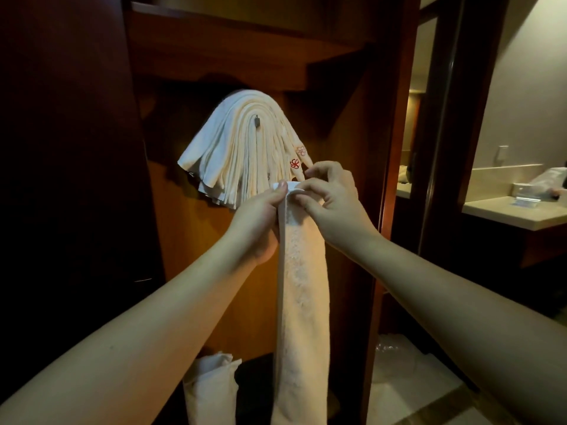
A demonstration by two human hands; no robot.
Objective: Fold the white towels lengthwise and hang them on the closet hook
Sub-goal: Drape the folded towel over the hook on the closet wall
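A white towel (302, 302), folded into a long narrow strip, is held up in front of an open wooden closet (346, 124). Its top edge is pinched by the left hand (256, 219), thumb on the near face and fingers curled behind the cloth. The same top edge is gripped from the other side by the right hand (333, 204), fingers curled over the hem. Both hands are closed on the towel; the strip hangs straight down between the forearms and leaves the lower frame edge.

Directly behind the hands, a thick stack of folded towels (242, 148) is draped over the closet hook (257, 121), whose metal tip shows near the crest of the stack. Red embroidered marks (295, 163) are seen on the rightmost hanging ends. The held towel's top edge is level with the lower ends of the stack.

At lower left, more white cloth (211, 391) is standing on the closet floor. To the right, a pale counter (509, 213) is visible through a doorway.
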